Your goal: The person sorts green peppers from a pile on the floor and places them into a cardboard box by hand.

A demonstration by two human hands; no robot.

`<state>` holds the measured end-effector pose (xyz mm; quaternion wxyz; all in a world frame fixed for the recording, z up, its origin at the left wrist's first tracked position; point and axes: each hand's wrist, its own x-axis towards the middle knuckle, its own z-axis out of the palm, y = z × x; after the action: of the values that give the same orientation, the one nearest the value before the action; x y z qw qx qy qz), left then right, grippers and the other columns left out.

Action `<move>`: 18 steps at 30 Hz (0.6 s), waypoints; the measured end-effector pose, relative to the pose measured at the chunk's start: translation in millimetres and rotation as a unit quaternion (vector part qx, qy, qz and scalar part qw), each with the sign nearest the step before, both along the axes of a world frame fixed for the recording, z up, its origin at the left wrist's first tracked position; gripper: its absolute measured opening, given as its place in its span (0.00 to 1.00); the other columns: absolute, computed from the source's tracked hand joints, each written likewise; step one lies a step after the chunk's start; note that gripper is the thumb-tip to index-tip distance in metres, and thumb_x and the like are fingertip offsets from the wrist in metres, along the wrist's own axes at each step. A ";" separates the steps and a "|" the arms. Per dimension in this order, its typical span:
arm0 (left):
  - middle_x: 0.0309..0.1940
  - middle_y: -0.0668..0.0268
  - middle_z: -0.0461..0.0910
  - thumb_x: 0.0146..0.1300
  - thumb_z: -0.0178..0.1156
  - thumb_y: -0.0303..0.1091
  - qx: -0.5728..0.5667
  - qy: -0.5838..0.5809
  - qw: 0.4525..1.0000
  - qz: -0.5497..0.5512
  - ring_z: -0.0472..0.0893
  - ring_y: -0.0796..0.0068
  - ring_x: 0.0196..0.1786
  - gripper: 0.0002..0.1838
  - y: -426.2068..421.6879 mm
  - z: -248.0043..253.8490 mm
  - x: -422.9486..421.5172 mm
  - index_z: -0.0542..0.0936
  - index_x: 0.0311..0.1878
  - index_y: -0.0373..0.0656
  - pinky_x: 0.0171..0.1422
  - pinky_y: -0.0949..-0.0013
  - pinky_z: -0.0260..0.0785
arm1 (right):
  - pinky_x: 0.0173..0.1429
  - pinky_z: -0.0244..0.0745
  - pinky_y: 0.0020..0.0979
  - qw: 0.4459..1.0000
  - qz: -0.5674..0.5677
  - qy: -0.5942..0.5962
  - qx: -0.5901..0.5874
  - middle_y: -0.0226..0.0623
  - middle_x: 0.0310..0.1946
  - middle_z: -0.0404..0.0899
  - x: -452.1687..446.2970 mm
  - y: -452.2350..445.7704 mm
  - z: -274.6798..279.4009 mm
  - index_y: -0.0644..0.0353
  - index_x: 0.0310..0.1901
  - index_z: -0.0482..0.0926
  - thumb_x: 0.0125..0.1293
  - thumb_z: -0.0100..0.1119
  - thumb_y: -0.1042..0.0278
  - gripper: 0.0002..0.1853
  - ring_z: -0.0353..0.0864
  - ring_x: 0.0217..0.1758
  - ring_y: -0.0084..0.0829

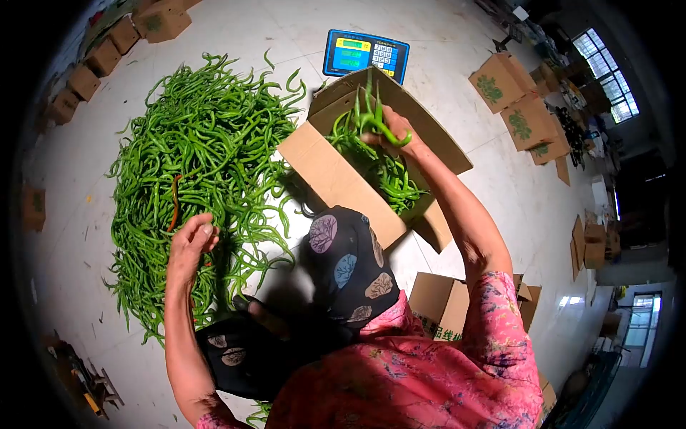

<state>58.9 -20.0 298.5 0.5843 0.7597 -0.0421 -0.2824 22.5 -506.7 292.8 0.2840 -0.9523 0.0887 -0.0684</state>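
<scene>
My right hand [395,130] is closed around several long green chili peppers [370,114], held over the open cardboard box [336,175]. More green chilies [400,182] lie inside that box, partly under my hand. On the left, a large heap of green chilies [207,136] is spread on the floor. Above its near part is my left hand [191,243], its fingers curled inward; what they hold, if anything, does not show. A red chili [175,200] lies on the heap just beside the left knuckles.
A blue scale display [366,56] with a keypad stands behind the box. Another carton [437,300] sits by my right elbow. Cartons [518,107] are stacked at the right, and more boxes [103,57] line the far left. My patterned trouser knee [350,261] is close to the box.
</scene>
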 end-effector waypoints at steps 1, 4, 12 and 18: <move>0.40 0.64 0.81 0.66 0.58 0.42 0.011 -0.010 1.000 -0.004 0.78 0.78 0.39 0.24 -0.4 0.3 1.2 0.74 0.60 0.36 0.47 0.75 0.70 | 0.58 0.73 0.44 0.992 -0.055 0.070 -0.085 0.49 0.51 0.77 5.3 -21.6 -28.1 0.59 0.57 0.72 0.55 0.69 0.59 0.29 0.77 0.57 0.48; 0.39 0.66 0.80 0.63 0.61 0.46 0.038 -0.045 0.998 0.003 0.77 0.77 0.39 0.26 1.4 6.0 1.7 0.74 0.58 0.36 0.48 0.72 0.69 | 0.60 0.73 0.46 0.961 -0.099 0.174 -0.191 0.50 0.54 0.76 -1.9 -42.6 -42.6 0.59 0.57 0.73 0.54 0.69 0.58 0.30 0.76 0.59 0.50; 0.41 0.62 0.80 0.68 0.58 0.38 -0.043 0.005 0.995 0.087 0.79 0.75 0.41 0.22 37.7 16.2 8.5 0.73 0.60 0.35 0.45 0.75 0.71 | 0.59 0.74 0.38 0.997 0.001 0.047 0.067 0.50 0.50 0.81 -2.5 31.0 19.4 0.63 0.55 0.77 0.59 0.65 0.56 0.25 0.82 0.53 0.44; 0.43 0.64 0.82 0.70 0.56 0.35 -0.117 0.031 0.961 0.249 0.81 0.78 0.41 0.18 121.4 -7.7 7.4 0.73 0.59 0.39 0.45 0.77 0.75 | 0.53 0.76 0.37 0.948 0.286 0.101 0.092 0.47 0.49 0.81 -6.2 183.2 62.7 0.67 0.53 0.77 0.62 0.63 0.66 0.20 0.83 0.49 0.41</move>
<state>66.3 101.4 290.8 0.7217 0.6637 0.1333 -0.1444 16.3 -323.5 355.5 0.3671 -0.9094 -0.1536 0.1207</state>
